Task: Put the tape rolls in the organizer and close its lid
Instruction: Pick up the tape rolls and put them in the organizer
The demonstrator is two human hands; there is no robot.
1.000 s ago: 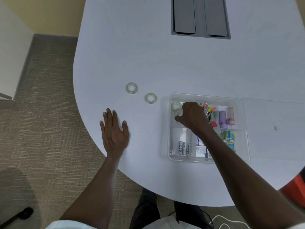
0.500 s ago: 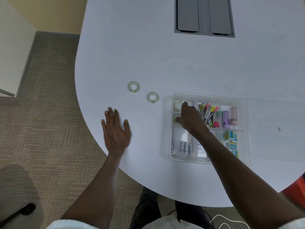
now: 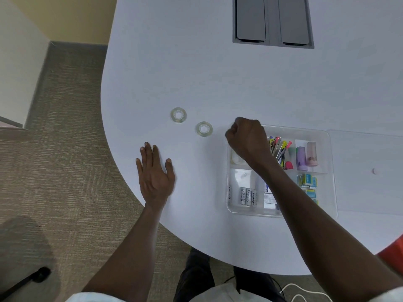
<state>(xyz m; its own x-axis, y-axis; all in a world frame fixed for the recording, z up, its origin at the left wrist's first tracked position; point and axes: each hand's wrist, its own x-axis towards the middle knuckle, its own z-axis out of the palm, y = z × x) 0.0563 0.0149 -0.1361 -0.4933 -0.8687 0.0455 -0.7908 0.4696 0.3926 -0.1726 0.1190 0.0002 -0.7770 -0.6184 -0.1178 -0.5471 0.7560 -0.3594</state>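
Two clear tape rolls lie flat on the white table: one [image 3: 178, 115] further left, the other [image 3: 204, 129] nearer the organizer. The clear plastic organizer [image 3: 332, 182] sits at the right, its lid [image 3: 370, 171] swung open flat on the table beyond it. My right hand [image 3: 247, 138] hovers over the organizer's far-left corner with fingers curled and nothing visible in them. A tape roll [image 3: 235, 158] shows in that left compartment, partly hidden by my wrist. My left hand [image 3: 155, 175] rests flat on the table, fingers apart, below the two loose rolls.
The organizer holds batteries [image 3: 247, 196], coloured pens [image 3: 280, 149], two small tubes [image 3: 306, 155] and small blue boxes [image 3: 307, 180]. A grey cable hatch [image 3: 272, 20] is set into the table's far side. The table edge curves along the left, with carpet below.
My right hand has lifted out of the organizer's left compartment and moved left and away from me toward the nearer loose roll, fingers now curled. My left hand has stayed put.
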